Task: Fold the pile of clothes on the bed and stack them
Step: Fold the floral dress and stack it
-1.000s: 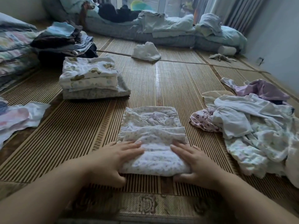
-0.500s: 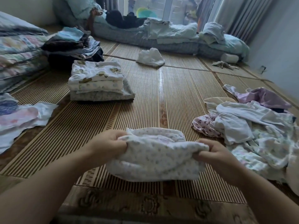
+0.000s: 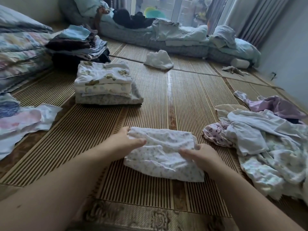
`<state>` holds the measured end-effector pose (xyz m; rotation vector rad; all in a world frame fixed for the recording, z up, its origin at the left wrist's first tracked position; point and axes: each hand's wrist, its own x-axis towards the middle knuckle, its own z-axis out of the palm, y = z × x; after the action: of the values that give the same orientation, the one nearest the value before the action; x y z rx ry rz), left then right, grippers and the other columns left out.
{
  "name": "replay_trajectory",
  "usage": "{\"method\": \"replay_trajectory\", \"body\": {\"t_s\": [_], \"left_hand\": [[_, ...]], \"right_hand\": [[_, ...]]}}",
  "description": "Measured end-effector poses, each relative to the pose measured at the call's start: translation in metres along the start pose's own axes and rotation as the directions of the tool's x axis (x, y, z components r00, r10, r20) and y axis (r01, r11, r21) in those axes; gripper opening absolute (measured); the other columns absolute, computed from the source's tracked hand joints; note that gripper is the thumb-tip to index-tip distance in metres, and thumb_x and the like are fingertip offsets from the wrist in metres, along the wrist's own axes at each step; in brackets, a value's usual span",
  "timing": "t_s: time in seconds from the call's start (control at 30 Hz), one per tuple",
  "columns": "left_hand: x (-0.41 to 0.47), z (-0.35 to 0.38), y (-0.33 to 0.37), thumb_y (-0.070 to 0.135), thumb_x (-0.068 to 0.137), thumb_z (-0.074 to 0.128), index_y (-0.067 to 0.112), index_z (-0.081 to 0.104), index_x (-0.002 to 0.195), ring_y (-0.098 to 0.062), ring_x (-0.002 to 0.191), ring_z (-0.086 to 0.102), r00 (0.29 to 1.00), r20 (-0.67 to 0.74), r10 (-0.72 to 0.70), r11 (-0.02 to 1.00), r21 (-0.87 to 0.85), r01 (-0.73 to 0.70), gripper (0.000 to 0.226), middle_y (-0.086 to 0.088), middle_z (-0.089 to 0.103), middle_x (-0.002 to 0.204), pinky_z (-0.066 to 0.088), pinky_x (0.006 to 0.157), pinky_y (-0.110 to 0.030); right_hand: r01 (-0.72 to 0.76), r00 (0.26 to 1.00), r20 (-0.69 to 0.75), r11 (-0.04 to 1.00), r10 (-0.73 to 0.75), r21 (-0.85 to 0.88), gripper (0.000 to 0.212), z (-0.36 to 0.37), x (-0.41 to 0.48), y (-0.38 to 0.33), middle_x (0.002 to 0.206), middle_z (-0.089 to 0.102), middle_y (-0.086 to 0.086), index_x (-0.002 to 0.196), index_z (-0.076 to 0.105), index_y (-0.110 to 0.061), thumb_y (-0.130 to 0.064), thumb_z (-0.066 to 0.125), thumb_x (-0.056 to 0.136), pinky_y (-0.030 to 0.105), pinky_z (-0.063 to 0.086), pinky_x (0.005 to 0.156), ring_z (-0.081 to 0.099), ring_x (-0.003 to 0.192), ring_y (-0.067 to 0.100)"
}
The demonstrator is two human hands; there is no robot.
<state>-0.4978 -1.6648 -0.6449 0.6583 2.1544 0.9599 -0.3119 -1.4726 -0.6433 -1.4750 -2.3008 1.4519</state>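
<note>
Down on the striped mat (image 3: pixel 150 114), the left hand (image 3: pixel 126 140) and right hand (image 3: pixel 200 154) each grip one side of the folded floral garment (image 3: pixel 166 165).

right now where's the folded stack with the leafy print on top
In the head view the folded stack sits on the woven mat, left of centre, in front of the darker clothes pile and beyond the floral garment.

Left grip (image 3: pixel 131 140) and right grip (image 3: pixel 199 154) are bare, on bare forearms (image 3: pixel 75 177).
</note>
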Motion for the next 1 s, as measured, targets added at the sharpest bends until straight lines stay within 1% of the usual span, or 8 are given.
{"method": "replay_trajectory", "body": {"t_s": [0.13,0.33,0.4,0.5,0.6,0.7,0.77,1.0], "left_hand": [[-0.004,0.005,0.008,0.041,0.085,0.065,0.028,0.014,0.149,-0.009,0.082,0.058,1.000,0.006,-0.005,0.993,-0.117,0.005,0.083,0.001,0.047,0.121,0.052,0.065,-0.026],[-0.013,0.017,0.009,0.012,0.088,0.062,0.047,0.015,0.147,-0.025,0.095,0.066,0.989,0.054,0.136,0.978,-0.165,-0.126,0.083,-0.003,0.043,0.131,0.060,0.074,-0.036],[-0.018,0.022,0.005,0.010,0.087,0.061,0.041,0.026,0.146,-0.015,0.090,0.064,0.981,0.014,0.192,0.976,-0.110,-0.189,0.075,-0.003,0.044,0.140,0.057,0.065,-0.021],[-0.023,0.026,0.002,0.005,0.086,0.055,0.031,0.026,0.148,-0.016,0.109,0.057,0.949,-0.093,0.301,0.952,-0.028,-0.304,0.073,-0.002,0.036,0.149,0.057,0.082,-0.032],[-0.017,0.006,0.012,0.005,0.084,0.053,0.033,0.024,0.149,-0.006,0.141,0.019,0.865,-0.207,0.457,0.887,0.041,-0.459,0.077,0.010,0.016,0.157,0.028,0.114,-0.027],[-0.002,-0.046,0.030,0.007,0.085,0.058,0.033,0.024,0.149,0.010,0.136,0.007,0.772,-0.328,0.545,0.828,0.065,-0.557,0.077,0.024,0.013,0.147,0.011,0.108,-0.005],[0.012,-0.093,0.042,0.017,0.082,0.062,0.032,0.027,0.148,0.002,0.141,0.014,0.733,-0.400,0.550,0.813,0.056,-0.579,0.077,0.024,0.017,0.145,0.017,0.115,-0.017],[0.075,-0.217,0.052,0.016,0.075,0.061,0.024,0.031,0.148,-0.018,0.135,0.041,0.688,-0.559,0.463,0.848,0.055,-0.527,0.080,0.001,0.037,0.151,0.033,0.112,-0.042]], "right_hand": [[-0.023,0.993,-0.114,0.983,0.002,-0.180,0.028,0.016,-0.005,-0.010,0.081,0.069,-0.002,0.088,0.066,-0.017,-0.036,0.078,0.071,0.033,0.058,0.064,0.067,0.072,0.015],[0.164,0.985,-0.079,0.979,-0.156,0.120,0.099,0.022,-0.022,-0.006,0.104,0.061,0.005,0.148,0.018,-0.033,-0.015,0.080,0.073,0.042,0.060,0.069,0.069,0.083,0.029],[0.233,0.972,-0.061,0.964,-0.227,0.129,0.091,0.022,-0.027,-0.004,0.097,0.068,0.012,0.148,0.025,-0.037,-0.011,0.076,0.077,0.047,0.059,0.072,0.068,0.084,0.038],[0.296,0.955,-0.039,0.943,-0.294,0.151,0.065,0.017,-0.028,-0.012,0.093,0.072,0.004,0.138,0.047,-0.029,-0.008,0.071,0.081,0.050,0.059,0.073,0.071,0.082,0.031],[0.451,0.891,-0.070,0.892,-0.449,0.032,0.056,0.004,-0.018,-0.050,0.100,0.065,-0.011,0.131,0.052,-0.034,-0.008,0.068,0.085,0.028,0.060,0.066,0.069,0.078,0.006],[0.630,0.772,-0.098,0.776,-0.628,-0.015,0.057,-0.004,-0.001,-0.112,0.104,0.058,-0.022,0.119,0.046,-0.049,-0.007,0.066,0.087,0.012,0.052,0.073,0.062,0.085,-0.010],[0.700,0.705,-0.120,0.713,-0.699,-0.045,0.057,0.003,0.017,-0.158,0.103,0.053,-0.030,0.117,0.044,-0.052,-0.009,0.066,0.087,0.005,0.045,0.079,0.054,0.093,-0.019],[0.756,0.655,-0.101,0.646,-0.749,0.106,0.062,0.073,0.097,-0.283,0.117,0.056,-0.010,0.137,0.049,-0.032,-0.001,0.061,0.085,0.038,0.052,0.094,0.061,0.097,0.011]]}}
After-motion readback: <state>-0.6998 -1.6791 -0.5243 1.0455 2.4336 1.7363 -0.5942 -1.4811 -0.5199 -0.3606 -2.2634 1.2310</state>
